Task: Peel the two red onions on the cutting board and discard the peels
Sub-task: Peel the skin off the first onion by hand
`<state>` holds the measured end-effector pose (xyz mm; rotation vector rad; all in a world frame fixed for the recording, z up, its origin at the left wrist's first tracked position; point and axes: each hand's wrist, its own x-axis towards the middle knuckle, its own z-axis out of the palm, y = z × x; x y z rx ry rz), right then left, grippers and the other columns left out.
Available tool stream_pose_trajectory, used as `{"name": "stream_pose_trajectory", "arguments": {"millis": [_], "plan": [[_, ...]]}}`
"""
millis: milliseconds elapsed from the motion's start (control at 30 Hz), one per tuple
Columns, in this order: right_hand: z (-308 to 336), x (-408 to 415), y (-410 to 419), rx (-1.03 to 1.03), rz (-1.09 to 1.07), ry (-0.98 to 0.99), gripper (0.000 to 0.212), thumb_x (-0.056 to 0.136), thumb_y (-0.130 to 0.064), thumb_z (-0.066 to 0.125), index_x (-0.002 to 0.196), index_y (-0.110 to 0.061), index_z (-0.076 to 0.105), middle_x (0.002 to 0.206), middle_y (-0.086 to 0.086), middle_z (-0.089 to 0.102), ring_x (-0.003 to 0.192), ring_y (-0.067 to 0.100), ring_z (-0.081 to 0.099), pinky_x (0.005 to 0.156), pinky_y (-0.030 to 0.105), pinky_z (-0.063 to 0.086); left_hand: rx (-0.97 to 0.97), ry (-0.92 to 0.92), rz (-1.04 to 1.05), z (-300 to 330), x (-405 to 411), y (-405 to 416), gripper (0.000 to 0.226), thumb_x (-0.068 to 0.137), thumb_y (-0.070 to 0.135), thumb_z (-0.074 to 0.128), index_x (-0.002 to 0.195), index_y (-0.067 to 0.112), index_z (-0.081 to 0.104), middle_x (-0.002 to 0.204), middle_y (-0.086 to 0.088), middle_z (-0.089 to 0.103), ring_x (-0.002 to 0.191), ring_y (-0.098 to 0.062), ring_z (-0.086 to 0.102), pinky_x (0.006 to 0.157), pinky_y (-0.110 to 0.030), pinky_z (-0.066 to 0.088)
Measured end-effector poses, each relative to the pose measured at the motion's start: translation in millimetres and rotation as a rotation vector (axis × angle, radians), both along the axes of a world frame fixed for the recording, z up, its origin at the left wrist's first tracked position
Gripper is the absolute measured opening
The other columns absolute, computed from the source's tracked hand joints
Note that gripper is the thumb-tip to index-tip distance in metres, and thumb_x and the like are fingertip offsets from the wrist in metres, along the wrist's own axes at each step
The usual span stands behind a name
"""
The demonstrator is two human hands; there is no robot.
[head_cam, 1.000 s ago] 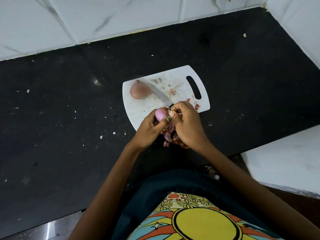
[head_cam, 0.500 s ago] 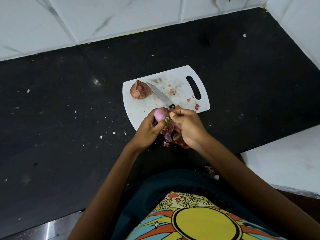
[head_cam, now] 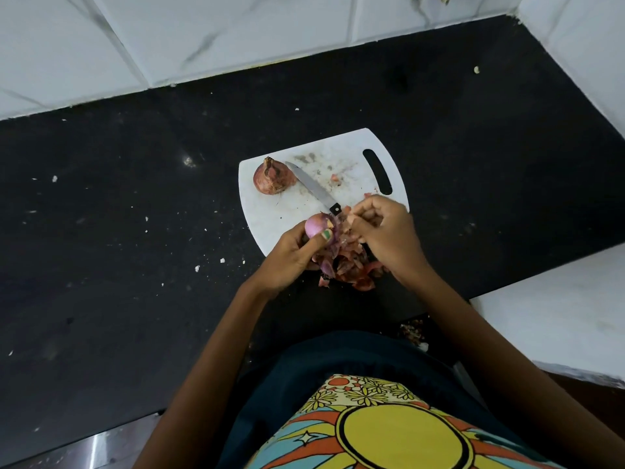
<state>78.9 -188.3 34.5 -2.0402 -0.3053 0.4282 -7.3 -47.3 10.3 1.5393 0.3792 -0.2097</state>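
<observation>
My left hand [head_cam: 291,255] grips a partly peeled purple onion [head_cam: 316,224] over the near edge of the white cutting board [head_cam: 270,211]. Just right of it, my right hand [head_cam: 385,231] pinches a strip of onion skin [head_cam: 350,220]; the knife's black handle runs under this hand. A pile of loose red peels [head_cam: 348,269] hangs and lies below both hands. The second onion [head_cam: 272,177], still in its brown-red skin, sits at the board's far left. The knife blade [head_cam: 313,187] points toward it.
The board lies on a black counter [head_cam: 135,231] flecked with crumbs, backed by white tiled walls [head_cam: 236,38]. A white surface [head_cam: 558,313] juts in at the right. Small peel bits [head_cam: 334,177] dot the board near its handle slot [head_cam: 377,170].
My right hand has drawn away to the right from the onion, pulling skin with it. The unpeeled onion on the board has rolled slightly, its root end now showing.
</observation>
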Motion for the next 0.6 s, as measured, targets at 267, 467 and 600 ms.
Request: {"name": "stream_pose_trajectory", "arguments": {"millis": [267,467,600], "plan": [[6,3,-3,-0.140,0.201,-0.144,0.017,0.092,-0.010,0.058,0.104,-0.009,0.069,0.091,-0.006,0.069,0.087,0.003,0.062,0.080,0.013,0.046,-0.015,-0.003,0.018,2,-2,0,0.027,0.101,0.026,0.043,0.127,0.018,0.043,0.109,0.005,0.059,0.085,0.008,0.061,0.063,-0.009,0.046],[18,4,-6,0.010,0.386,-0.161,0.037,0.085,0.001,0.063,0.116,-0.019,0.066,0.104,-0.012,0.061,0.094,0.000,0.061,0.081,0.009,0.046,0.022,-0.040,0.035,1,-2,2,0.028,0.096,0.047,0.038,0.100,0.025,0.053,0.097,0.010,0.061,0.093,0.000,0.059,0.084,-0.027,0.046],[17,3,-4,0.036,0.451,-0.262,0.037,0.081,-0.002,0.069,0.116,-0.013,0.067,0.106,0.000,0.063,0.097,0.011,0.061,0.088,0.018,0.049,0.005,-0.062,0.032,3,-2,1,0.033,0.095,0.053,0.031,0.087,0.028,0.052,0.094,0.008,0.057,0.097,-0.008,0.054,0.084,-0.024,0.043]]}}
